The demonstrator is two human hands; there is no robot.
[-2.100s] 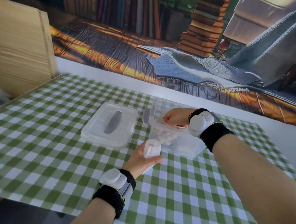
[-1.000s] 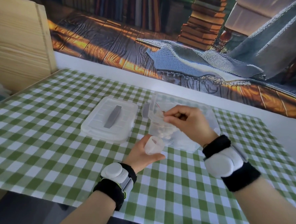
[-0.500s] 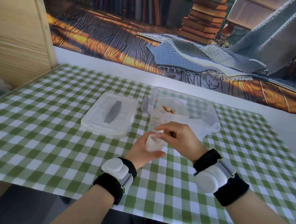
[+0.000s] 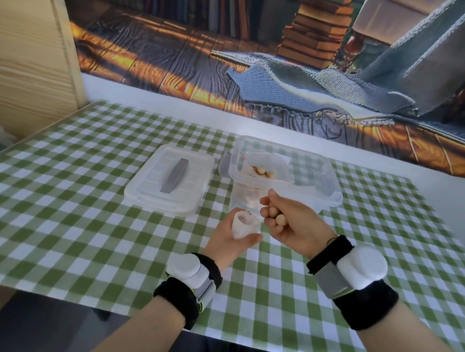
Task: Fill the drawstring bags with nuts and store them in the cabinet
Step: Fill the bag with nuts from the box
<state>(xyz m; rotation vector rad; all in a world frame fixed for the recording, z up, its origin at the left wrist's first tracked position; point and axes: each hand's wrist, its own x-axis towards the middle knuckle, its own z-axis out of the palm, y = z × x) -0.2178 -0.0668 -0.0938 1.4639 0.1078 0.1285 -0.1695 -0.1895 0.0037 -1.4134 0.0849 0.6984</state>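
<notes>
just in front of the box (image 4: 331, 176), over the checked cloth (image 4: 94, 237), the left hand (image 4: 226, 240) is gripping a small white bag (image 4: 243, 225), its fingers curling round the body while the mouth is gaping and tilting toward the right hand (image 4: 293, 223). the right hand is cupping a few nuts (image 4: 275, 216) in curled fingers, nearly touching the bag's rim. more nuts are sitting in a pouch (image 4: 263, 171) inside the box, and the lid (image 4: 169, 181) is lying just beside it on the left. the step in hand is looking like loading the bag. doing it well is calling for the left hand to be holding the mouth wide and turning it more upright, so nothing is rolling back out. the right hand should be bringing its fingertips right over the opening and letting nuts go one or two at a time, since the mouth is looking narrow for a whole handful. any nut slipping off here is likely rolling across the cloth, so working low and close is helping.
</notes>
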